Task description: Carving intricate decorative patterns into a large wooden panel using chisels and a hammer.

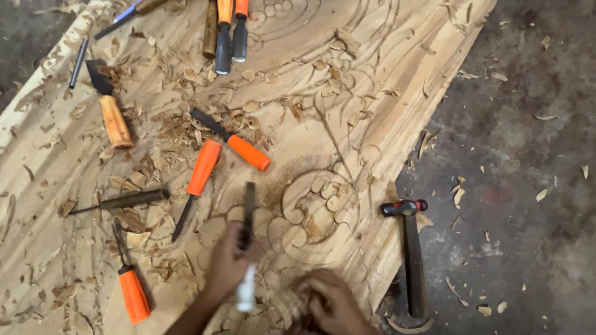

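While gripping tools at bottom centre of frame: left hand point(228, 260) clenched round a dark-bladed, pale-handled chisel point(248, 248), blade pointing up-frame, tip near the carved round flower motif point(318, 214); blurred, so exact contact pt w/ wood can't be told. Right hand point(332, 304) at bottom edge, closed over a pale ribbed wooden piece point(287, 305), poss. a mallet — too blurred to say. Both resting over the big pale carved wooden panel point(347, 111), covered w/ shavings.

Lower left: short orange-handled chisel point(130, 282), blade up. Just above: thin dark metal gouge w/ brownish handle point(121, 201), lying approx. level. Lower right, off panel edge on grey concrete floor point(528, 155): dark hammer w/ red-tipped head point(410, 248), handle running down-frame.

Mid-frame, left of centre: two orange-handled chisels — long orange-handled one point(197, 180) slanting down-left, second orange-handled one point(234, 141) slanting up-left, handles near each other, not clearly touching.

Upper left: wide-bladed chisel w/ tan wooden handle point(110, 105); slim dark rod point(78, 62) beside it.

Top edge, centre-left: cluster of upright tools point(225, 28) — brown handle, two orange handles, side by side. Blue-tipped tool point(127, 13) at top left, partly cut off.
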